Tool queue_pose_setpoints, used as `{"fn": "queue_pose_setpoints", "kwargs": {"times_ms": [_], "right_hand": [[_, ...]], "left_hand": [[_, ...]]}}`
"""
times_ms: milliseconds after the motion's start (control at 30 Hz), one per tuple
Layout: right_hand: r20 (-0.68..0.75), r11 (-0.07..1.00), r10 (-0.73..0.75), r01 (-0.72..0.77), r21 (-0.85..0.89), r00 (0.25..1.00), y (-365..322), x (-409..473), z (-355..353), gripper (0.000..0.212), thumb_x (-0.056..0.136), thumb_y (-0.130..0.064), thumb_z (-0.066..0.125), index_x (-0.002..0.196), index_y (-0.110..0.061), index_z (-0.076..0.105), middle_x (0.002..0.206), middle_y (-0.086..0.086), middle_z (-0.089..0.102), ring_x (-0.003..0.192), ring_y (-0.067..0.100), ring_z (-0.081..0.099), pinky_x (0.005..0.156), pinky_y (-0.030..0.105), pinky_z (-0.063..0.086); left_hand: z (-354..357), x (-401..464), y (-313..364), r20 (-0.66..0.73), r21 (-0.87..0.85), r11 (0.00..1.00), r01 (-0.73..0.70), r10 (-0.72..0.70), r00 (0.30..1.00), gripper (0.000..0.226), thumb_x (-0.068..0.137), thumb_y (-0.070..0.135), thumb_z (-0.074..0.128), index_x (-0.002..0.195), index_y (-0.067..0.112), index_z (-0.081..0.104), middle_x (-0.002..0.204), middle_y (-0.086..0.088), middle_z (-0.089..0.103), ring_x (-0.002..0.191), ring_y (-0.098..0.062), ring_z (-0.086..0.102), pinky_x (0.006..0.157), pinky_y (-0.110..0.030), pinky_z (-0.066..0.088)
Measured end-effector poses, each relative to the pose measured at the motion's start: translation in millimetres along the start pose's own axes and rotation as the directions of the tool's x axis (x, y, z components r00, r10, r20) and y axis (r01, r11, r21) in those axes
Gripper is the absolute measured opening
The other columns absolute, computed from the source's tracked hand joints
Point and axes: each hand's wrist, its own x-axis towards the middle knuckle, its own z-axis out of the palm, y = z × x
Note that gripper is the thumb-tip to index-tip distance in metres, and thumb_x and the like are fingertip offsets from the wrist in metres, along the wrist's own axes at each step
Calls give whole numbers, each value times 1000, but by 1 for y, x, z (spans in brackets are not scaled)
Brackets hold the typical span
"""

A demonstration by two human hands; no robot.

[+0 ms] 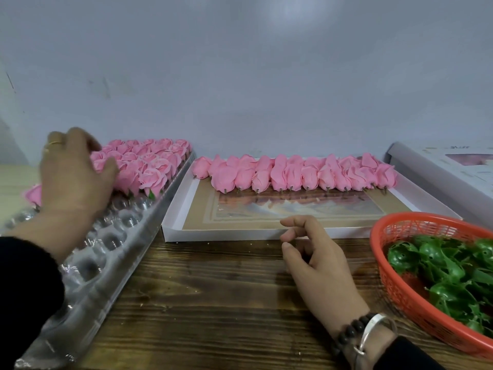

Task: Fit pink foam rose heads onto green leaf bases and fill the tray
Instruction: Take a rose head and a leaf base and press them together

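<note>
Plain grey wall, wood surface (213, 303). Clear tray (112, 236): far rows hold finished roses (149, 166), near cups bare, approx half left. Left hand (74, 177) spread flat on roses beyond the bare cups, gripping nothing. Right hand (317, 263) right of tray, loosely curled grip, nothing held. Loose heads (293, 174) in white box; leaf bases (440, 271) in red basket further right.

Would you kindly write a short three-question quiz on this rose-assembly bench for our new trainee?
1. True or false: the right hand holds a rose head.
2. Which container holds the green leaf bases? A) white box B) red basket C) clear tray
3. Fill in: the left hand rests on roses in the ____ tray.

Key: 1 false; 2 B, the red basket; 3 clear.
</note>
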Motion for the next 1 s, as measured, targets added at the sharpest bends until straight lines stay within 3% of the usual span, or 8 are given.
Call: {"fn": "queue_pose_setpoints", "kwargs": {"times_ms": [133,300,467,533,633,800,900,1000], "right_hand": [[-2,1000,-16,16,-5,1000,2,2,1,32,83,0,56,99,-28,55,85,-6,57,59,3,48,59,11,37],[3,1000,-24,24,4,1000,4,1,2,32,82,-1,56,99,-29,56,84,-8,57,63,8,51,63,17,42],[15,1000,-10,10,6,1000,3,2,0,33,82,-2,57,96,-31,56,83,-9,57,67,14,52,61,14,42],[20,1000,-11,11,-1,1000,2,2,0,33,82,-2,58,96,-32,57,85,-12,57,65,7,51,59,11,38],[31,1000,-11,11,-9,999,2,2,-1,33,82,-3,58,97,-33,57,90,-16,55,65,3,51,58,9,36],[23,1000,4,-4,22,1000,5,3,1,34,80,-6,58,94,-36,57,90,-15,57,64,4,51,59,10,37],[22,999,18,-18,29,1000,5,3,1,28,73,-20,53,92,-40,56,90,-15,57,65,4,52,60,8,37],[44,1000,21,-22,13,999,5,4,-1,30,78,-13,57,93,-39,56,93,-15,56,68,6,54,62,8,40]], "left_hand": [[24,-6,55,133,-143,989,-33,53,990,10,83,6,58,86,7,48,95,-18,45,78,-27,45,67,-32,34],[76,-19,84,425,-198,968,156,-58,903,21,80,5,59,71,13,43,80,-11,48,67,-22,42,51,-28,28],[115,-22,92,569,-159,960,232,-103,816,25,79,3,59,70,15,39,88,-14,52,75,-24,45,57,-29,32],[125,-22,96,584,-155,956,247,-113,804,17,80,4,58,81,11,42,100,-20,52,77,-26,46,58,-29,30],[137,-20,101,606,-139,960,244,-112,787,20,84,8,59,94,8,42,97,-20,51,88,-34,52,61,-29,28],[153,-20,103,588,-44,986,159,-104,802,45,88,7,55,127,-5,36,112,-27,55,101,-39,54,74,-37,40],[163,-20,101,612,56,995,77,-95,785,41,92,7,48,127,-8,34,114,-28,52,105,-41,52,83,-41,40],[167,-19,102,603,109,990,89,-137,786,43,87,9,57,122,-2,36,112,-27,53,103,-41,54,80,-39,43]]}}
